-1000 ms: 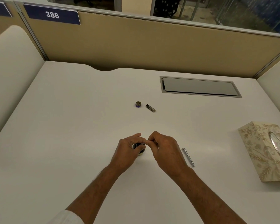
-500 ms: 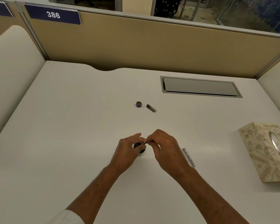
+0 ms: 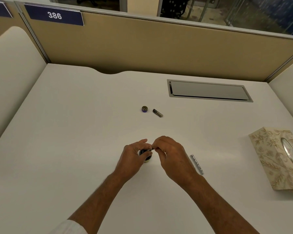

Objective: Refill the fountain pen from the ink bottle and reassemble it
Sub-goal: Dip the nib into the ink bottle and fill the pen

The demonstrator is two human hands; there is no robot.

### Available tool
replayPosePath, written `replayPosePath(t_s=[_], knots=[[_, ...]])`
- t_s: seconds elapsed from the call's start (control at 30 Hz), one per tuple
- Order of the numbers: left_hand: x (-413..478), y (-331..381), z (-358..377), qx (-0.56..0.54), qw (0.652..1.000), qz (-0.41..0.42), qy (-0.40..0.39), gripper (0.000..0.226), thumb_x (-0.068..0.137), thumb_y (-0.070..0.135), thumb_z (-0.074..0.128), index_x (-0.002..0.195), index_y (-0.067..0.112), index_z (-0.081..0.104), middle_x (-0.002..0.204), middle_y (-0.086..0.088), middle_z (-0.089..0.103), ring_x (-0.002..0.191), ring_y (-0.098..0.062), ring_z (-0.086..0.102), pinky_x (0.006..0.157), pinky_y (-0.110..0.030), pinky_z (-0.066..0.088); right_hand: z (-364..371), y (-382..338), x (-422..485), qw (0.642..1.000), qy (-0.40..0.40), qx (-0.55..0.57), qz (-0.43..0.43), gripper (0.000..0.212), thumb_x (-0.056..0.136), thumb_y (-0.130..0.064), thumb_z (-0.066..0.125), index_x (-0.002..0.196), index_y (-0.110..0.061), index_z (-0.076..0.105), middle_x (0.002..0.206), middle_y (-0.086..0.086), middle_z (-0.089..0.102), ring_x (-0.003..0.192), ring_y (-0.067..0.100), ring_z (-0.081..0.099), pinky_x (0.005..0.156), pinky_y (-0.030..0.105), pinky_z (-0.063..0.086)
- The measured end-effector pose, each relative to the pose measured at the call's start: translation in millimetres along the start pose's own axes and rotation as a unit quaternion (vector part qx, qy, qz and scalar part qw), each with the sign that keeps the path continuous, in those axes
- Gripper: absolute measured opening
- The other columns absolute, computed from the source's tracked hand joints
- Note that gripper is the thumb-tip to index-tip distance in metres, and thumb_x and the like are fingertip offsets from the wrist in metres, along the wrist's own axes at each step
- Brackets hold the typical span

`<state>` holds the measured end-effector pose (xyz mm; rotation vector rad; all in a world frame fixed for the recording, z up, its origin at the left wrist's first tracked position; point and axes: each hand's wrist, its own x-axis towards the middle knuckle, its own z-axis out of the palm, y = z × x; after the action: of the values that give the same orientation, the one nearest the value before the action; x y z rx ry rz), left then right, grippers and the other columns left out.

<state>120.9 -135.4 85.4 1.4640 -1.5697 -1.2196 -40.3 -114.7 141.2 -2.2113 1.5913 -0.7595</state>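
Head-camera view looks down on a white desk enclosed by tan fabric partition panels. Near the front middle, the left hand curls around a small dark round ink bottle that stands on the desk, with fingers and thumb wrapped around its sides. The right hand sits just beside it. Its thumb and forefinger pinch a thin dark pen section held at the top of the bottle; the fingers hide how far it reaches in.

Just right of the right wrist, a slim silver metal pen tube lies flat on the desk, angled away from the person and touched by neither hand. Farther back, well apart from the hands, a small round purple-rimmed bottle cap rests beside a short dark cylindrical pen piece; the two are near each other but not touching.

A cream floral-patterned tissue box stands at the right edge. A grey rectangular metal cable hatch is set into the desk's far right. A dark blue label reading 386 is fixed at the partition's top.
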Motion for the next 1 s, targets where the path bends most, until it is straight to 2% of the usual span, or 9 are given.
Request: replayPosePath(t_s=[0.2, 0.27, 0.33, 0.43, 0.7, 1.0], knots=[[-0.4, -2.5, 0.5, 0.006, 1.000, 0.005, -0.005, 0.019, 0.088, 0.008, 0.074, 0.105, 0.014, 0.080, 0.115, 0.017, 0.066, 0.125, 0.003, 0.051, 0.087, 0.012, 0.026, 1.1, -2.0, -0.9, 1.000, 0.027, 0.011, 0.009, 0.020, 0.086, 0.005, 0.069, 0.090, -0.015, 0.072, 0.079, 0.002, 0.068, 0.071, 0.018, 0.064, 0.065, 0.035, 0.057], [-0.6, -3.0, 0.7, 0.006, 1.000, 0.006, -0.004, 0.017, 0.088, 0.009, 0.075, 0.103, 0.015, 0.081, 0.121, 0.010, 0.070, 0.126, 0.002, 0.052, 0.090, 0.011, 0.027, 1.5, -2.0, -0.2, 0.999, 0.039, 0.015, 0.015, 0.019, 0.086, 0.005, 0.070, 0.090, -0.014, 0.072, 0.078, 0.003, 0.067, 0.069, 0.019, 0.064, 0.064, 0.037, 0.057], [-0.1, -3.9, 0.8, 0.005, 1.000, 0.006, -0.005, 0.016, 0.088, 0.011, 0.075, 0.102, 0.016, 0.081, 0.124, 0.002, 0.073, 0.129, 0.001, 0.053, 0.093, 0.008, 0.028, 1.9, -2.9, 0.7, 0.999, 0.043, 0.015, 0.020, 0.018, 0.085, 0.005, 0.070, 0.089, -0.012, 0.072, 0.077, 0.004, 0.068, 0.069, 0.020, 0.064, 0.064, 0.038, 0.058], [-0.6, -3.4, 1.0, 0.003, 1.000, 0.004, -0.011, 0.016, 0.089, 0.011, 0.075, 0.102, 0.018, 0.081, 0.123, 0.002, 0.074, 0.130, -0.001, 0.054, 0.097, 0.003, 0.029, 2.7, -4.7, 0.4, 0.999, 0.046, 0.016, 0.024, 0.016, 0.087, 0.004, 0.068, 0.089, -0.011, 0.071, 0.078, 0.004, 0.067, 0.069, 0.020, 0.063, 0.063, 0.038, 0.058], [0.2, -3.7, 1.5, 0.005, 1.000, 0.003, -0.011, 0.017, 0.089, 0.015, 0.074, 0.103, 0.023, 0.081, 0.132, -0.001, 0.070, 0.133, -0.006, 0.055, 0.113, -0.026, 0.037, 3.7, -8.1, -0.7, 0.998, 0.060, 0.012, 0.026, 0.014, 0.087, 0.004, 0.067, 0.087, -0.010, 0.070, 0.077, 0.005, 0.067, 0.069, 0.021, 0.063, 0.062, 0.040, 0.057], [-0.5, -1.4, 2.8, 0.009, 1.000, 0.005, -0.003, 0.017, 0.089, 0.014, 0.075, 0.104, 0.019, 0.081, 0.130, -0.001, 0.071, 0.130, -0.004, 0.055, 0.114, -0.028, 0.039, 3.9, -9.4, -2.5, 0.997, 0.071, 0.008, 0.033, 0.011, 0.089, 0.002, 0.068, 0.088, -0.009, 0.071, 0.079, 0.006, 0.067, 0.069, 0.021, 0.063, 0.062, 0.039, 0.058]])
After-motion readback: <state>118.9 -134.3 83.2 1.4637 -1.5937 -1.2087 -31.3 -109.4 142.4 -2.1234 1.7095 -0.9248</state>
